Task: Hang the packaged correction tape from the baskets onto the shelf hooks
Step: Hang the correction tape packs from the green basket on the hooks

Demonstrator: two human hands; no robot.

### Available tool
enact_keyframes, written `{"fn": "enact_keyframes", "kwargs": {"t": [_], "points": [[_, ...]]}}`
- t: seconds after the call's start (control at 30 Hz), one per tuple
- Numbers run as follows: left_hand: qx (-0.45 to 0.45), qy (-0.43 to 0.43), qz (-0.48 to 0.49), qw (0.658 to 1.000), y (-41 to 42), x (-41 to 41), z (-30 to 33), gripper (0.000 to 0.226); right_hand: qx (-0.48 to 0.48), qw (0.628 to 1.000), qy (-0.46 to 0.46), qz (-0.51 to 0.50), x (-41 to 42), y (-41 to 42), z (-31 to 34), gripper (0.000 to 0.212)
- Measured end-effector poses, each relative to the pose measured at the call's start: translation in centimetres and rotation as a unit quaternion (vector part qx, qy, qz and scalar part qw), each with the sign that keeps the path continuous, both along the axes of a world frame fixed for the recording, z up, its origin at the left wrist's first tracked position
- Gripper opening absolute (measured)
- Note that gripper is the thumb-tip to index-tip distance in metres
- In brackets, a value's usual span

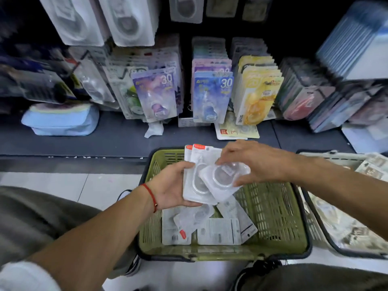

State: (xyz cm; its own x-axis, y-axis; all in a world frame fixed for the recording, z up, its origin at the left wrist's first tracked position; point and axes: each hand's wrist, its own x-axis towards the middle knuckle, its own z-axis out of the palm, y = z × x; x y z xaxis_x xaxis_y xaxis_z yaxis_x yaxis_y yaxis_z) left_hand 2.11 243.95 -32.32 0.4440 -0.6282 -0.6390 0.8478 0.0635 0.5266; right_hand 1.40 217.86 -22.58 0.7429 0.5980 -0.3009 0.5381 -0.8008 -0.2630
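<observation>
Fingers [227,158] of both hands clamped on white packs [201,175], green basket [273,206], tiled floor [63,185], dark shelf [84,141]

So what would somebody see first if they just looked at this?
Probably the two hands in the middle: the left hand holds a stack of clear packs, and the right hand pinches another clear pack on top. Just below sits the green basket with more packs, and behind hang bright purple, blue and yellow packs.
</observation>
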Motion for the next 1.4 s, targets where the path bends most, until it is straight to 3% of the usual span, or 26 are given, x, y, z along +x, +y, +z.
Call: {"fn": "enact_keyframes", "kwargs": {"t": [0.1,0.23,0.3,0.37,0.43,0.5,0.57,0.6,0.73,0.8,0.87,0.93,1.0,1.03,1.17,1.4], "points": [[-0.094,-0.073,-0.041,0.992,-0.6,0.1,1.7,0.059,-0.023,0.991,-0.112,0.065,-1.7,0.9,1.1,0.061],[-0.155,-0.147,0.023,0.977,-0.9,0.1,4.3,0.076,0.063,0.979,-0.183,0.059,-2.1,1.2,3.2,0.058],[-0.161,-0.164,0.064,0.971,-0.7,0.8,6.5,0.089,0.145,0.961,-0.237,-0.013,-1.7,1.1,4.4,0.058],[-0.158,-0.196,0.088,0.964,-0.4,1.8,9.4,0.085,0.225,0.928,-0.262,-0.139,-1.0,1.0,5.6,0.061],[-0.144,-0.245,0.091,0.954,-0.1,2.7,12.7,0.070,0.329,0.870,-0.218,-0.297,-0.2,1.4,6.7,0.058],[-0.114,-0.311,0.090,0.939,0.3,3.6,15.7,0.066,0.440,0.794,-0.111,-0.405,0.8,2.5,7.6,0.070],[-0.080,-0.377,0.091,0.918,0.5,4.3,18.3,0.070,0.492,0.772,-0.031,-0.401,1.9,3.4,7.8,0.081],[-0.070,-0.402,0.090,0.909,0.6,4.7,19.3,0.072,0.510,0.776,-0.012,-0.372,2.3,4.0,7.8,0.075],[-0.055,-0.442,0.120,0.887,1.7,6.2,21.2,0.072,0.593,0.746,-0.006,-0.302,4.0,6.6,8.1,0.039],[-0.054,-0.435,0.159,0.885,2.6,6.7,21.3,0.068,0.633,0.714,0.003,-0.299,5.1,7.4,8.5,0.034],[0.008,-0.475,0.209,0.855,3.4,7.2,21.5,0.069,0.659,0.684,-0.020,-0.312,6.2,8.0,9.1,0.038],[0.111,-0.542,0.272,0.788,4.0,7.7,21.8,0.069,0.655,0.683,-0.066,-0.316,7.3,8.5,9.9,0.042],[0.152,-0.592,0.320,0.724,4.2,8.1,22.0,0.058,0.645,0.694,-0.097,-0.307,8.3,9.1,10.6,0.037],[0.156,-0.603,0.335,0.707,4.3,8.1,22.1,0.054,0.640,0.697,-0.109,-0.303,8.7,9.4,10.8,0.033],[0.158,-0.616,0.366,0.679,4.7,8.2,22.0,0.054,0.634,0.694,-0.132,-0.313,10.0,10.5,11.4,0.029],[0.160,-0.613,0.390,0.668,5.8,8.6,22.2,0.050,0.657,0.662,-0.131,-0.336,10.4,11.2,11.7,0.038]]}}
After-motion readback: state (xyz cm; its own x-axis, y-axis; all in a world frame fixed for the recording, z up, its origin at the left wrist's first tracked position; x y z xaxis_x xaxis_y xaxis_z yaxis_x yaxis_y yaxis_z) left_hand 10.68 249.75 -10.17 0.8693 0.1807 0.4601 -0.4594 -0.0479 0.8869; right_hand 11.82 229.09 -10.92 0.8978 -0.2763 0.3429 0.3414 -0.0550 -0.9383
